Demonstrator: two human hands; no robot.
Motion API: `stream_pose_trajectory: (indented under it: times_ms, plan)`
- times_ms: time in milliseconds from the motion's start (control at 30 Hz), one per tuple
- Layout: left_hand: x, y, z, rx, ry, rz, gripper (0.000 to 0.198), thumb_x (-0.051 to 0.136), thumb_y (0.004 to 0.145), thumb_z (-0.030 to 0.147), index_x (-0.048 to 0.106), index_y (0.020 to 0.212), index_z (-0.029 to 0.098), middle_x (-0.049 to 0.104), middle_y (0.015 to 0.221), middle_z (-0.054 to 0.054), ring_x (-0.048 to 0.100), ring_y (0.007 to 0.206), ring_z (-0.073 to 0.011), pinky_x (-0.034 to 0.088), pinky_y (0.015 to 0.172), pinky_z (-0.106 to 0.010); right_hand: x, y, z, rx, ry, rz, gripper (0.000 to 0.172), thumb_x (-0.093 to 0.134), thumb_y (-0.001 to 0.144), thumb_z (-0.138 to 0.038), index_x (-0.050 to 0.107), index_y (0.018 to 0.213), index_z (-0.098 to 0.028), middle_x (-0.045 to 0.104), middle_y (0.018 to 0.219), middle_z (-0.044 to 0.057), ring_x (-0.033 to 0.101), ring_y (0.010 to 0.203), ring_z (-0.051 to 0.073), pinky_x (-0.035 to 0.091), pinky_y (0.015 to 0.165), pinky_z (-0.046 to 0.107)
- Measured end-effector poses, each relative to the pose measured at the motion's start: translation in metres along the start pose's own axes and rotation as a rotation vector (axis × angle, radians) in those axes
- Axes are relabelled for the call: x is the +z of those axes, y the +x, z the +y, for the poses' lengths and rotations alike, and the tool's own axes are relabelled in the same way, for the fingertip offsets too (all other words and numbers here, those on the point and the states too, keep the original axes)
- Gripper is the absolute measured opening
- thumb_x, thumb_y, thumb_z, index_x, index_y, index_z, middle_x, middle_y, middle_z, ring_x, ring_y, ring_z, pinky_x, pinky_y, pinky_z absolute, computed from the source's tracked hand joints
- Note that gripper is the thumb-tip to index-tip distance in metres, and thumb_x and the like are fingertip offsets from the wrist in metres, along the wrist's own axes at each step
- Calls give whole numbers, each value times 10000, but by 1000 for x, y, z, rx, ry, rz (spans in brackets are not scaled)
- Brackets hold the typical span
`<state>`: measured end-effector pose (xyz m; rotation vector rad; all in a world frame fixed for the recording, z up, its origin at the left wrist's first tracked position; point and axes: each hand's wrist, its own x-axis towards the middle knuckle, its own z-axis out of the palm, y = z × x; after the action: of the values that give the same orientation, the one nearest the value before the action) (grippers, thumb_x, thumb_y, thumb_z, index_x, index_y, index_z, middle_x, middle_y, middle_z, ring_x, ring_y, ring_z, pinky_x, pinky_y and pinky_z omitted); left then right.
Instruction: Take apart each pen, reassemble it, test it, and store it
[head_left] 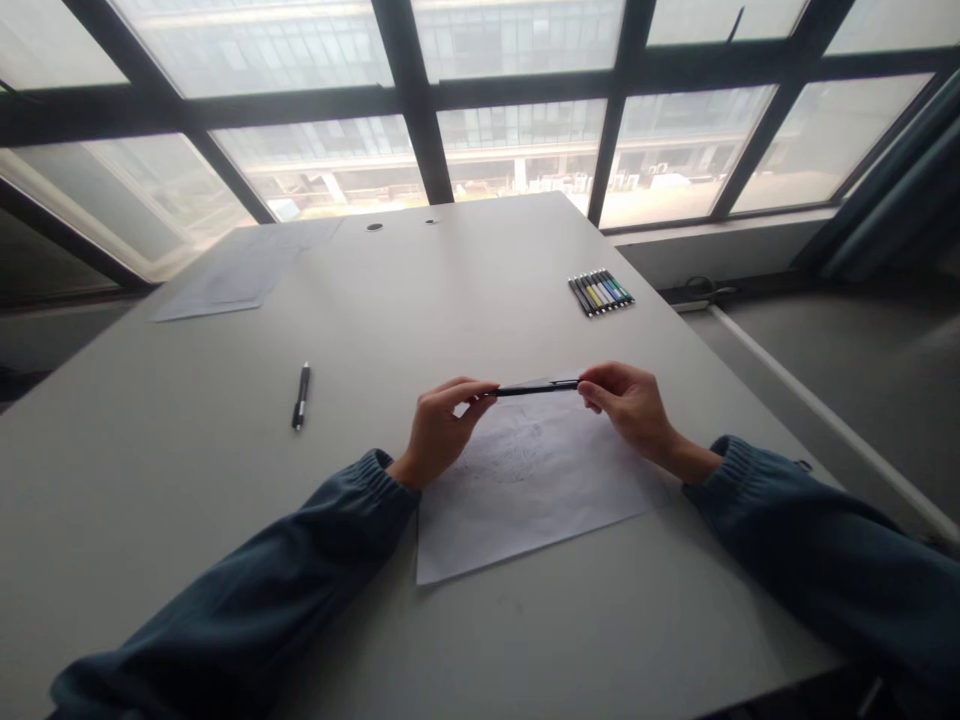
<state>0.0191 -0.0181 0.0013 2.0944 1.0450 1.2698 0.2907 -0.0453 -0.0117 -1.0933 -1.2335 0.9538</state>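
Note:
A black pen [536, 388] is held level between both hands, above the far edge of a white sheet of paper [540, 500] with faint marks on it. My left hand [448, 425] pinches the pen's left end between thumb and fingers. At its right end, near the clip, my right hand [628, 405] has its fingers closed on the same pen. Both hands are over or beside the sheet, which lies slightly askew on the white table [360, 620].
Another black pen [301, 397] lies on the table to the left. A row of several coloured pens [601, 293] sits at the back right. Thin papers [232, 272] lie at the far left, near the windows. The table's right edge runs beyond my right hand.

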Motion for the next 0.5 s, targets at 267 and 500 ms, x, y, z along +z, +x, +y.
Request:
stream_pose_trajectory:
  times_ms: [267,500]
  plan:
    - [0,-2,-9,-52,84,96,151,758,833,309,779,929,194,766,802,-30,690,687,-140,581,697,-261,1,3,3,-31,40,34,243,811,770,-329,760,936,-158,718,700,30,636,610,137,523,601,286]
    - [1,-1,-10,-44,112,83,166,751,846,318,790,956,200,779,838,-38,706,711,-149,594,719,-266,3,4,1,-38,41,73,231,817,754,-323,743,889,-150,715,684,34,645,606,146,525,585,286]
